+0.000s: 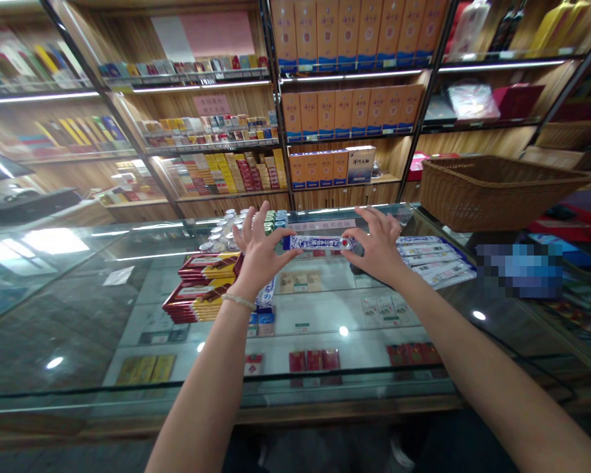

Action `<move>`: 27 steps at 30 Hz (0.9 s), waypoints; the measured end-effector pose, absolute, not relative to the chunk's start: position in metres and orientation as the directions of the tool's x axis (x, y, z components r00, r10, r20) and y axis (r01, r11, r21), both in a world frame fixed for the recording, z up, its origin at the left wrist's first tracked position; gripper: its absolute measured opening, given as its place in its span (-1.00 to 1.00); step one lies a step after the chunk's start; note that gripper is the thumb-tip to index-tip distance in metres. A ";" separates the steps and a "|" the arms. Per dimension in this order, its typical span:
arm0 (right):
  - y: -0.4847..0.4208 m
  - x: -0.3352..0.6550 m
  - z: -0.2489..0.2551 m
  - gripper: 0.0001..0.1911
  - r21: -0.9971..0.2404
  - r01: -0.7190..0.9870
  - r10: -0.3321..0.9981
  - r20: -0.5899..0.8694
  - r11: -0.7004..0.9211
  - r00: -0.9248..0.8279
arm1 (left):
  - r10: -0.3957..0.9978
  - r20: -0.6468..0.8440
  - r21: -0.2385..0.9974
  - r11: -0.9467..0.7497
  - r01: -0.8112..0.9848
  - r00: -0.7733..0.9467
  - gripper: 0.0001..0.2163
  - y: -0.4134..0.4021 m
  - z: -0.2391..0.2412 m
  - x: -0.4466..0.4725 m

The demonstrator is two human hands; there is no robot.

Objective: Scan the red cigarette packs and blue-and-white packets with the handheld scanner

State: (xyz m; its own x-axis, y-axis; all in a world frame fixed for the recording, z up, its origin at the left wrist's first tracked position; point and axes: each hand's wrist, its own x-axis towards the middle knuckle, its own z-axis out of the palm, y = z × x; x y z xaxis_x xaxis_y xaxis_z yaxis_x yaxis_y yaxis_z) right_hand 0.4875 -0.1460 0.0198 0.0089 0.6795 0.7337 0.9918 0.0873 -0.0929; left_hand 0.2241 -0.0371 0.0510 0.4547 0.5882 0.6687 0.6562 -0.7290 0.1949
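Both my hands pinch the two ends of a slim blue-and-white patterned packet (320, 243), level above the glass counter. My left hand (260, 253) grips its left end between thumb and forefinger, the other fingers raised. At the right end, near a red dot, my right hand (374, 243) holds it the same way. Stacked chocolate bars (197, 289) in red and yellow wrappers lie left of my left wrist. Similar slim packets (431, 259) lie in a row beyond my right wrist. Part of another blue-and-white packet (266, 295) shows beside my left hand.
The glass display counter (300, 387) holds small boxes under its top. White-lidded containers (221, 230) stand at its back left. A wicker basket (492, 197) sits at the right. Behind, wooden shelves carry orange boxes (354, 108) and many small packs (241, 171).
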 end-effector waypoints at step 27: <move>-0.117 0.426 0.066 -0.87 -0.456 0.835 0.925 0.350 0.307 -0.149 | 0.247 0.412 -0.317 -0.863 0.392 0.877 -0.66 -0.061 0.127 0.200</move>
